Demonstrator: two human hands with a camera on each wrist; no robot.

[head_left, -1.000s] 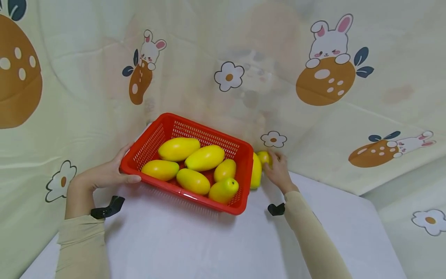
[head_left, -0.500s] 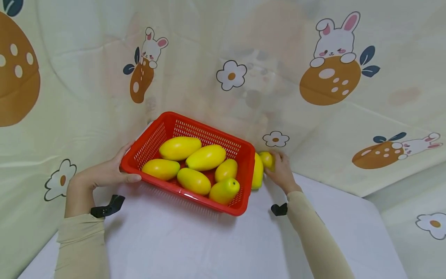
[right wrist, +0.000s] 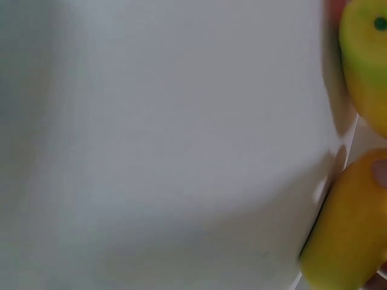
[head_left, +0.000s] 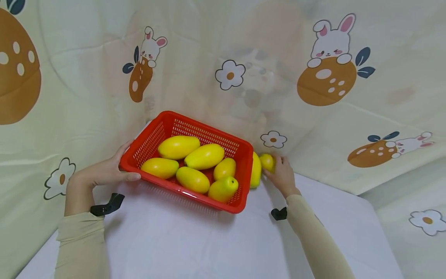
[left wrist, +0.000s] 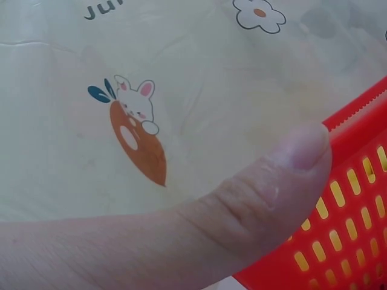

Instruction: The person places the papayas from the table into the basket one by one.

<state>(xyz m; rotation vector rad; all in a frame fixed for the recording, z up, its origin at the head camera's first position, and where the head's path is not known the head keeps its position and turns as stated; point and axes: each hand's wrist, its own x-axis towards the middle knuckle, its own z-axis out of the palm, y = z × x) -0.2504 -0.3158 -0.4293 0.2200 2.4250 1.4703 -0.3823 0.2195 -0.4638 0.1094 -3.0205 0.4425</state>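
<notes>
A red plastic basket (head_left: 195, 198) with slotted walls holds several yellow mangoes (head_left: 204, 157). My left hand (head_left: 103, 172) grips its near left corner, fingers along the left side and thumb at the front. The left wrist view shows the thumb (left wrist: 266, 193) against the red wall, near the rim. Beyond the basket's right side, my right hand (head_left: 281, 174) holds a mango (head_left: 267, 162) low by the tabletop; in the right wrist view a fingertip (right wrist: 380, 172) lies on it. Another mango (head_left: 256, 170) sits between that one and the basket, partly hidden by the basket.
A white-covered table (head_left: 195, 248) lies under everything. Right behind the basket hangs a cream curtain (head_left: 195, 69) printed with rabbits, flowers and orange fruit; its lower edge meets the table close to my right hand. Black straps (head_left: 108, 205) hang at both wrists.
My right hand has shifted slightly with the mango in its fingers, showing a bit more of that fruit. The left hand, the basket and the mangoes inside it stay as they were.
</notes>
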